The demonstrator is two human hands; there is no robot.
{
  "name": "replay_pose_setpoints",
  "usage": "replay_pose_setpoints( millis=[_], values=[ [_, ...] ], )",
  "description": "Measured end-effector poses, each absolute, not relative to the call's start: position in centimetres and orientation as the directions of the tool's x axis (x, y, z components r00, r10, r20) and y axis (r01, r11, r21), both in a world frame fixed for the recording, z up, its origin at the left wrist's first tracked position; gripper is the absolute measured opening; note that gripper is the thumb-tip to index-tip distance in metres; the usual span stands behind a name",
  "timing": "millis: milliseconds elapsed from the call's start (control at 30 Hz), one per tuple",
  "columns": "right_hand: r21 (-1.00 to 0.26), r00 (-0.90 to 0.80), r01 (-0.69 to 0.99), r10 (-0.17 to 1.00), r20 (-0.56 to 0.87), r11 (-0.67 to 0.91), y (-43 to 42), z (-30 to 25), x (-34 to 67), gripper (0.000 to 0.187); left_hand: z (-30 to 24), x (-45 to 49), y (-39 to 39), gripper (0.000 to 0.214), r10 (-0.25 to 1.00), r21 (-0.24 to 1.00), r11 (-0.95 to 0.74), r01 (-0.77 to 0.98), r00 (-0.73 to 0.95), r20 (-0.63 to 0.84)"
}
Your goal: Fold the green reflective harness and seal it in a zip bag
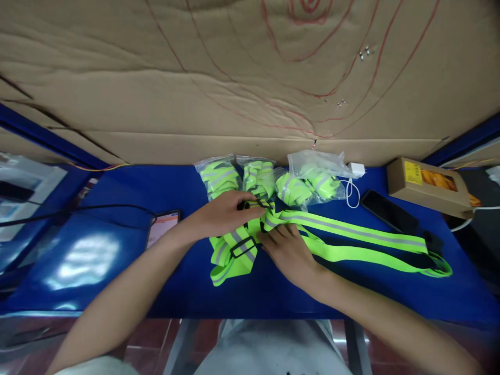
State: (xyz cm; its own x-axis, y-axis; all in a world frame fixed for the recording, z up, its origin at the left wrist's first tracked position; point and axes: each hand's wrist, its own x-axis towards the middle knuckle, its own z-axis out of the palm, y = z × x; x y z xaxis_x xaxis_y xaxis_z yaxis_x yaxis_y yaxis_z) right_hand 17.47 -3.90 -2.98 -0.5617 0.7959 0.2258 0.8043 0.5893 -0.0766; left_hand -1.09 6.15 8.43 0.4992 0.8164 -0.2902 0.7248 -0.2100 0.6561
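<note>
A neon-yellow reflective strap (351, 229) with a grey stripe lies over the blue table. Its long loop stretches to the right, and a bunched part with a black slide buckle (243, 247) lies to the left. My left hand (228, 212) is closed, pinching the strap by a dark buckle at the top of the bunch. Close beside it, my right hand (291, 252) is closed on the strap from below, its fingertips partly hidden under the band.
Several clear bags (260, 177) of similar straps stand along the cardboard wall (156, 104). A white charger (355, 170), a black phone (389, 211) and a cardboard box (429, 187) are at the right. Another phone (163, 228) with a lit screen lies left, beside black cables (97, 207).
</note>
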Motion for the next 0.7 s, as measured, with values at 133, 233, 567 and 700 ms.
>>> replay_pose_setpoints(
  millis=[133, 233, 567, 700],
  values=[
    [-0.107, -0.722, 0.665, 0.673, 0.163, 0.739, -5.0, -2.5, 18.1, 0.008, 8.8, -1.9, 7.3, 0.037, 0.866, 0.64, -0.222, 0.735, 0.45, -0.217],
    [-0.128, -0.785, 0.596, 0.609, 0.116, 0.793, -7.5, -2.1, 19.4, 0.007, 8.6, -2.7, 8.6, 0.037, 0.922, 0.557, -0.258, 0.789, 0.374, -0.103],
    [-0.209, -0.778, 0.585, 0.615, 0.129, 0.784, -13.8, -1.8, 21.3, 0.007, 6.8, -3.7, 10.8, 0.037, 0.937, 0.477, -0.275, 0.835, 0.343, -0.06],
    [-0.333, -0.744, 0.544, 0.626, 0.234, 0.77, -12.8, 0.1, 22.0, 0.025, 7.0, -4.2, 10.3, 0.042, 0.892, 0.413, -0.354, 0.839, 0.435, -0.122]
  ],
)
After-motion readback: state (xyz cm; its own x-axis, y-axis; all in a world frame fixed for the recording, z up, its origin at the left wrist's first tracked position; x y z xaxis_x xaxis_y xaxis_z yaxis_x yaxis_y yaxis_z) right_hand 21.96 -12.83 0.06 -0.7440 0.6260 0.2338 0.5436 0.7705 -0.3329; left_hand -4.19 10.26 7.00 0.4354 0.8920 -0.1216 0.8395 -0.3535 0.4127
